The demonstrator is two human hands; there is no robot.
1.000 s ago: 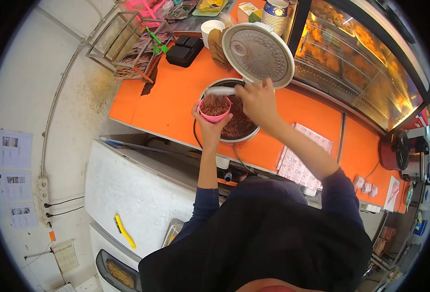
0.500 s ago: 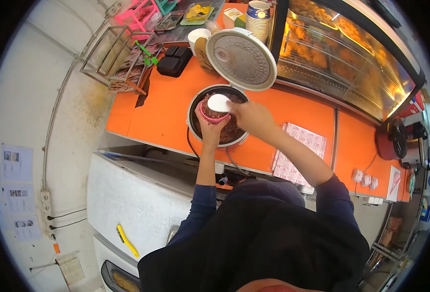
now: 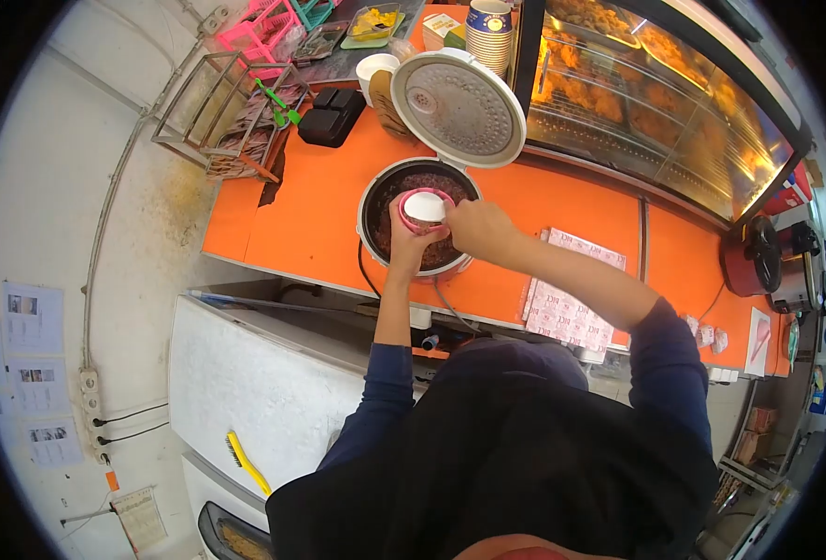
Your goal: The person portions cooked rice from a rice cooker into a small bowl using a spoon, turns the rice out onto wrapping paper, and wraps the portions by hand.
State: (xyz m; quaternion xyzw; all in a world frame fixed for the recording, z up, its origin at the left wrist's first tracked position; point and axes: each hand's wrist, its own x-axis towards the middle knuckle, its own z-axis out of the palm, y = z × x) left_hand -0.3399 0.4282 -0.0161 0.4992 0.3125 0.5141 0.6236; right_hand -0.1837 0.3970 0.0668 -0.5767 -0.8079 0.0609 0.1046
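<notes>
Fingers of my left hand (image 3: 405, 245) wrap one pink cup (image 3: 415, 222), held over one open rice cooker (image 3: 374, 210) on the orange worktop (image 3: 315, 215). My right hand (image 3: 473, 229) grips one white paddle (image 3: 424, 206), pressed flat on the cup's top.

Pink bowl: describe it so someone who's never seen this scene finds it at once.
Start at the orange counter and find the open rice cooker with its round lid tipped up. The pink bowl is held over the pot by the left hand, while the right hand presses a white paddle onto it. Nothing else over the dark pot is pink.
</notes>
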